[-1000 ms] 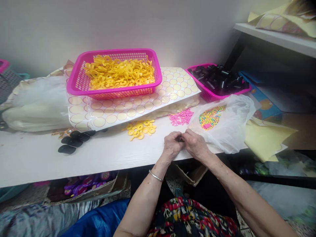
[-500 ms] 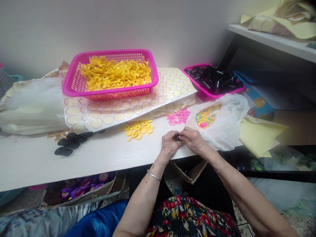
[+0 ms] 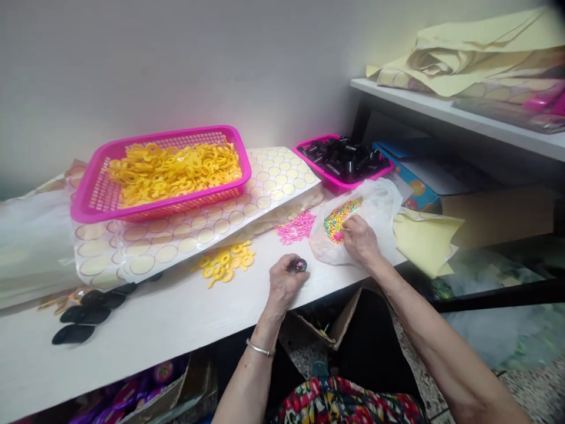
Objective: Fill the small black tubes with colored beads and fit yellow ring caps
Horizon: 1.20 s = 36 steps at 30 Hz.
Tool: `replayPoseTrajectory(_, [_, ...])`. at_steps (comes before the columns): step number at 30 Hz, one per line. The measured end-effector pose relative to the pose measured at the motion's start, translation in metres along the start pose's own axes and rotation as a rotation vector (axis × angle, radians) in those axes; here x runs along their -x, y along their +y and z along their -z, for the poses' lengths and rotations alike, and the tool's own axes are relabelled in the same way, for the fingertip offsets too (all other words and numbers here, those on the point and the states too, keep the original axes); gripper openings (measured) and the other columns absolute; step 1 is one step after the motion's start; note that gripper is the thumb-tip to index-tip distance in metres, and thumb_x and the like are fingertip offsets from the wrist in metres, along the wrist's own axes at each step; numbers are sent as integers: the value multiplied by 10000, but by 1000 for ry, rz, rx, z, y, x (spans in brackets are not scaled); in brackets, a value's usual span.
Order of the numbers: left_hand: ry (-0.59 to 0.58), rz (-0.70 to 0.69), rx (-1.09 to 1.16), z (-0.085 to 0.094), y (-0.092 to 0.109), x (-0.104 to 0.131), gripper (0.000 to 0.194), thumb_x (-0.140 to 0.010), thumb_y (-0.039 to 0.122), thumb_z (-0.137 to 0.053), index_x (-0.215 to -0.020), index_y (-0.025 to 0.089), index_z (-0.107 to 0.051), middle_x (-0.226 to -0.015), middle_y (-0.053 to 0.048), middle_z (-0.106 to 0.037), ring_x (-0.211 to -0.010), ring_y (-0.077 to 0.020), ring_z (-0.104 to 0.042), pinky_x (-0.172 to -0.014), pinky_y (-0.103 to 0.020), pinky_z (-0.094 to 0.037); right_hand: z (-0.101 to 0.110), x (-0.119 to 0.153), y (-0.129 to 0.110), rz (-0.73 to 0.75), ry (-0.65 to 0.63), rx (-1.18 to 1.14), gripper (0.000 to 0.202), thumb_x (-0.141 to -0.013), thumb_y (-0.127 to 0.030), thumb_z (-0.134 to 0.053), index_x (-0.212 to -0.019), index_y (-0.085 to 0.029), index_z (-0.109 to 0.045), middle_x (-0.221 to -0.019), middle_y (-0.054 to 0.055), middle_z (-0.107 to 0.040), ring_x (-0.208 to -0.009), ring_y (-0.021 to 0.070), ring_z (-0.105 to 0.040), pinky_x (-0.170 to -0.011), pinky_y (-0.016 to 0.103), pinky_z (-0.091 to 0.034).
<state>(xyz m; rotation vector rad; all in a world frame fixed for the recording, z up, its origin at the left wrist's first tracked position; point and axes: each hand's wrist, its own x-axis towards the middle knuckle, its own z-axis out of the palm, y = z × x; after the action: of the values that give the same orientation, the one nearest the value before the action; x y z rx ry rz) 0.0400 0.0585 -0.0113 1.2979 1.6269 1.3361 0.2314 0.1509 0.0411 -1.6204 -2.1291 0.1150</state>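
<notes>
My left hand (image 3: 285,280) is closed around a small black cylinder (image 3: 301,265), held just over the front of the table. Its open end faces up and shows small coloured bits inside. My right hand (image 3: 359,238) reaches into a white plastic bag (image 3: 379,206) of multicoloured beads (image 3: 342,215). Its fingers are pinched at a small pink piece (image 3: 338,235) lying among the beads; the fingertips are partly hidden. Left of the bag lies a heap of tiny pink pieces (image 3: 296,228). Yellow ring-shaped parts (image 3: 227,262) are scattered farther left.
A pink basket (image 3: 161,138) of yellow parts rests on sticker sheets (image 3: 265,188). Another pink basket (image 3: 338,185) holds black cylinders. Black curved pieces (image 3: 83,315) lie at left. A white shelf (image 3: 477,115) juts out at right. Below the table's edge stands an open cardboard box (image 3: 346,321).
My hands have come apart. The right hand has moved to the beads in the bag, while the left keeps the black cylinder, its opening now visible. The camera view has shifted.
</notes>
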Motion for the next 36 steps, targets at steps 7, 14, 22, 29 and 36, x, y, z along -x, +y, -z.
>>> replayPoseTrajectory(7, [-9,9,9,0,1,1,308,-534,150,-660,-839,164,-628,-757,21,-618,-703,-124,-558,-680,-241,-453,-21,5,-36,317,-128,-25,191,-836,-175,-442,-753,-168,-614,-897,68,-570,-893,196,-451,-788,288,-363])
replayPoseTrajectory(14, [-13,-6,-8,0,2,2,259,-526,139,-649,-783,165,-631,-718,19,-604,-668,-124,-542,-654,-245,-457,-45,-26,-72,450,-377,110,213,-800,-133,-446,-896,-156,-635,-964,93,-562,-919,217,-431,-727,304,-361])
replayPoseTrajectory(22, [-20,-9,-18,1,-3,0,281,-522,137,-669,-800,157,-628,-730,30,-589,-669,-109,-517,-660,-229,-425,-63,-36,-64,440,-382,160,215,-848,-199,-420,-903,-138,-619,-945,109,-582,-905,230,-458,-744,314,-348])
replayPoseTrajectory(29, [8,-97,-6,5,-3,6,444,-539,229,-749,-952,157,-604,-906,-36,-596,-780,-144,-547,-718,-264,-456,-63,-32,-62,472,-340,95,183,-838,-175,-440,-832,-132,-618,-898,110,-581,-861,221,-479,-739,314,-361])
replayPoseTrajectory(36, [422,-205,-649,69,-10,2,159,-775,259,-542,-875,181,-637,-926,-96,-570,-888,-220,-501,-772,-353,-409,-45,-18,-50,467,-24,-288,109,-802,-147,-490,-821,-152,-598,-925,100,-560,-885,218,-490,-775,331,-410])
